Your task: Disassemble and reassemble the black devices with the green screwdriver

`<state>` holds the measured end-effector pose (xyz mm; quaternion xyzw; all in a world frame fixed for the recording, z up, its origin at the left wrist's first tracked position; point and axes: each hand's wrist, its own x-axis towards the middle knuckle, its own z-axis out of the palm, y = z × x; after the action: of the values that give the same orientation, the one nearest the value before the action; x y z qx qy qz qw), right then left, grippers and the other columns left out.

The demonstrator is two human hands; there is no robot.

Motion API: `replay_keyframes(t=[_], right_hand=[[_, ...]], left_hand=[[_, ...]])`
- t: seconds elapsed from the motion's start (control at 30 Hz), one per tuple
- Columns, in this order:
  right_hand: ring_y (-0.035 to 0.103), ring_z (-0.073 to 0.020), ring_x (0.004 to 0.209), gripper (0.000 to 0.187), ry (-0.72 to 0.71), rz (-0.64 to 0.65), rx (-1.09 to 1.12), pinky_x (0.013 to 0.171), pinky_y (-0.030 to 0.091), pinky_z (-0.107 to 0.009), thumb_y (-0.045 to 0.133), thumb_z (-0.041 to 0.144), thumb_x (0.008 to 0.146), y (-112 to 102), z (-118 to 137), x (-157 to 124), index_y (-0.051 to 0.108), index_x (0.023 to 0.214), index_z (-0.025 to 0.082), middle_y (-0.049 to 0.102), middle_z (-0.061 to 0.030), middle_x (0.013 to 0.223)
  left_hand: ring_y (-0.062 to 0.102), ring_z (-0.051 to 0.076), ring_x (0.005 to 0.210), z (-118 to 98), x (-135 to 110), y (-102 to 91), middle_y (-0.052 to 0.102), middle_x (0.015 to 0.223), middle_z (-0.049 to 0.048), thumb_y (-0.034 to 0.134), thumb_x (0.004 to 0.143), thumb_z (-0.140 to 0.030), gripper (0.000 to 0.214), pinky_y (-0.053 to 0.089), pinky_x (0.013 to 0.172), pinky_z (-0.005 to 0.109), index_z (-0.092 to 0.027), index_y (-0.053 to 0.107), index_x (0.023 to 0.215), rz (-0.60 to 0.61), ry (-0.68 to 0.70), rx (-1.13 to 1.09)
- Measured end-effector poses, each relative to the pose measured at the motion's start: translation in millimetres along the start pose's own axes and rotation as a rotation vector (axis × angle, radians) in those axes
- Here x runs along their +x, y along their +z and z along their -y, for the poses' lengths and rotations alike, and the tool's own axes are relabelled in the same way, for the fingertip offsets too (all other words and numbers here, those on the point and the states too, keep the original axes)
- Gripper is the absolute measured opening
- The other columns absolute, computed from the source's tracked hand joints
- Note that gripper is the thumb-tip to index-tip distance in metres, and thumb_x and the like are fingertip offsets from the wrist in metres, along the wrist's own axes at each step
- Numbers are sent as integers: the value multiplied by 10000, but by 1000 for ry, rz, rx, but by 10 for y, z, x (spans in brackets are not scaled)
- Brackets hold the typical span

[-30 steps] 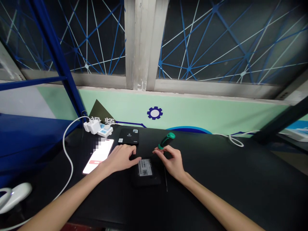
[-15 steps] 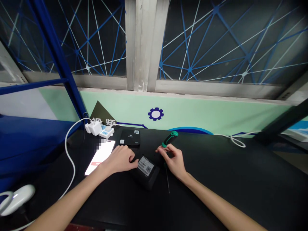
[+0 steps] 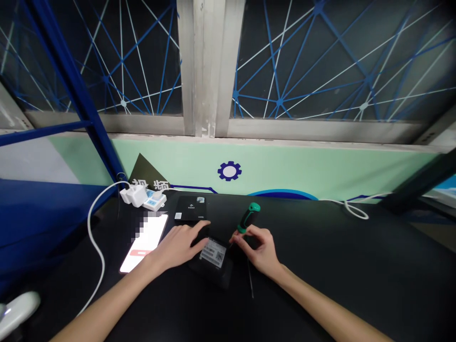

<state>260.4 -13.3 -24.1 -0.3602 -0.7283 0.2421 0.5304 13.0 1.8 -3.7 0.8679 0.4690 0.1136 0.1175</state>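
A black box-shaped device [image 3: 223, 274] with a white printed label [image 3: 213, 252] lies on the black table in front of me. At its left edge is my left hand [image 3: 181, 244], thumb at the label's corner and index finger stretched out, gripping nothing. My right hand [image 3: 261, 249] pinches a screwdriver with a green and black handle [image 3: 249, 217], which leans up and to the right beside the device's right side. Its tip is hard to make out. Below the right hand a thin metal rod [image 3: 251, 280] shows against the table; where its upper end goes is hidden.
Left of my left hand lies a lit phone [image 3: 146, 242]. Behind it sit a white power strip with plugs [image 3: 142, 195] and a flat black box [image 3: 191, 208]. A white cable [image 3: 95, 244] curves down the left side, near a white rounded object [image 3: 19, 313]. Windows stand behind.
My left index finger has straightened away from the thumb. The screwdriver and right hand have shifted slightly down in view as the camera moved.
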Motion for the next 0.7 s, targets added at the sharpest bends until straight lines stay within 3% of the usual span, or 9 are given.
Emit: replay_keyframes(t=[0.27,0.47,0.7], right_hand=[[675,-162,593,141,-74,-11,-80,608,511,-256,676,221,886,-10,24,-17,680,747,199,735,-22,696],[675,-165,600,140,-92,-5,-82,618,509,-264,679,203,880,-10,14,-26,663,741,201,728,-20,687],[666,-167,622,79,-159,48,-120,612,500,-268,681,193,878,-24,28,-50,687,799,191,721,-33,715]], left_hand=[[576,181,568,24,-6,-32,571,607,-49,476,969,-481,357,291,540,266,-245,575,1218,11,-9,-22],[595,185,622,41,-10,-27,595,651,-40,460,981,-484,453,323,576,268,-277,513,1380,13,25,-29],[597,194,648,45,-18,-76,593,645,-36,492,957,-533,413,338,593,277,-282,592,1270,55,-9,-58]])
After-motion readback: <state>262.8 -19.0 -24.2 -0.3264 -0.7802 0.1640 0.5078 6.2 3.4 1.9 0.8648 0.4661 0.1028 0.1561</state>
